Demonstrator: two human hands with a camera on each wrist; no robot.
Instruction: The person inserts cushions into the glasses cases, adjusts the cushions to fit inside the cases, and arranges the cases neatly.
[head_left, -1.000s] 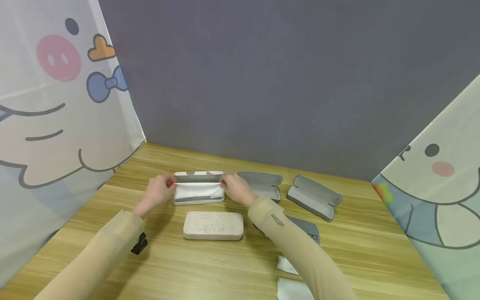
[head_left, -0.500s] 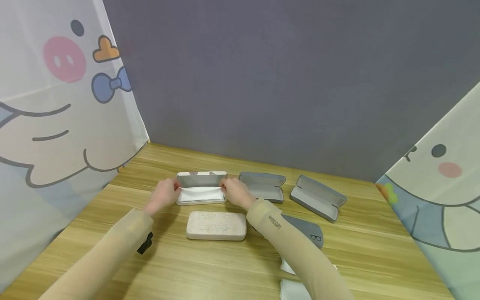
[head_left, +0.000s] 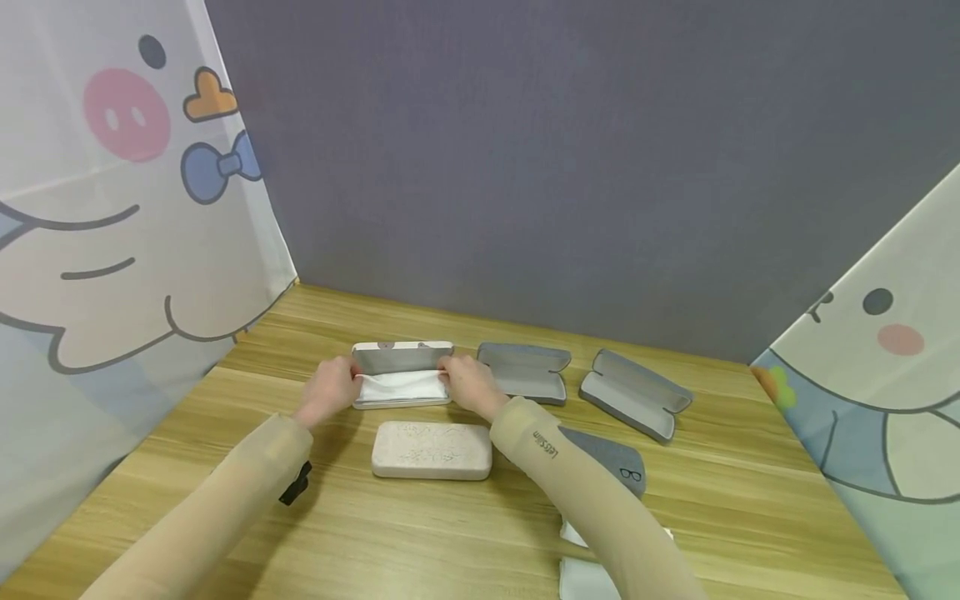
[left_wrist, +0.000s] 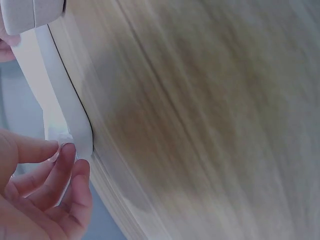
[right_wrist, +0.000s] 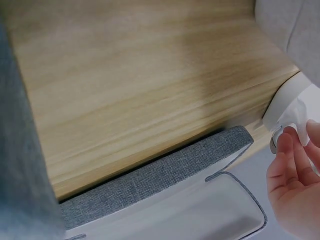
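Observation:
An open glasses case (head_left: 402, 360) with a white outside and grey lining stands at the back left, its lid raised. A white cloth (head_left: 405, 387) lies stretched along its lower half. My left hand (head_left: 330, 389) pinches the cloth's left end between thumb and fingertips, as the left wrist view also shows at the rounded case corner. At the other end, my right hand (head_left: 471, 385) pinches the cloth; in the right wrist view the gathered cloth (right_wrist: 296, 114) shows at the fingertips. The bottom of the case is hidden under the cloth.
Two open grey cases (head_left: 525, 373) (head_left: 636, 395) stand to the right. A closed cream case (head_left: 432, 451) lies in front, and a closed grey case (head_left: 611, 462) with a glasses print sits partly behind the right sleeve. White cloths (head_left: 585, 581) lie at the front right. Curtains enclose the table.
Both hands have lowered slightly, and the cloth has sunk from across the lid opening down into the case's lower half. The head view has shifted a little.

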